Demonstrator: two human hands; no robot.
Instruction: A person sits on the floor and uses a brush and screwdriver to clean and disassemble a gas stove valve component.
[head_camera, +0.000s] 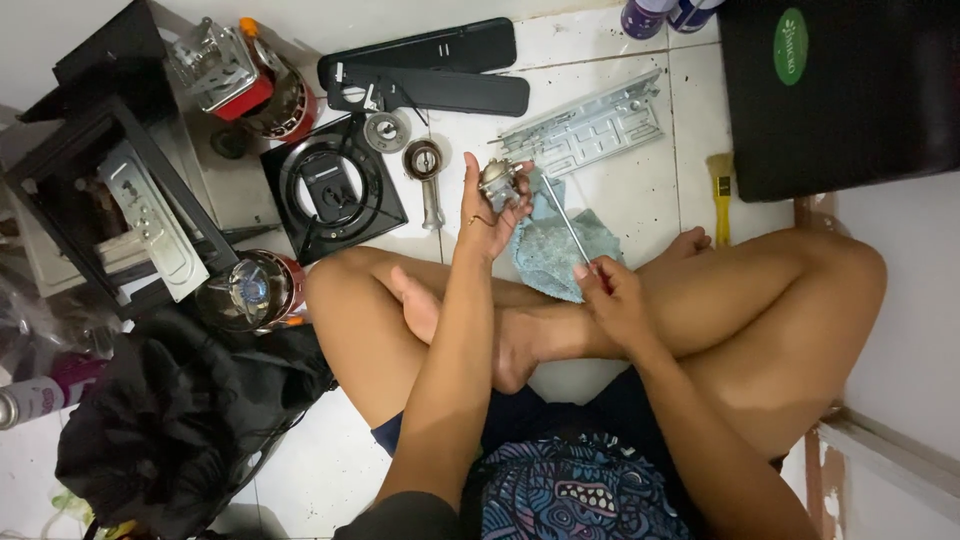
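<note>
Left hand (487, 215) grips metal valve (499, 184); right hand (610, 296) holds screwdriver (565, 218); cloth (556, 250) beneath.

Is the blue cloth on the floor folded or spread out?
Spread, loosely crumpled: the blue cloth lies flat on the tiles by the right hand.

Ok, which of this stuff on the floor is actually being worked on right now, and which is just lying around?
In use:
left hand holding small metal part
right hand holding thin rod
blue cloth beneath

Lying about:
black burner plate
metal bracket
yellow brush
black strips
black bag
</note>
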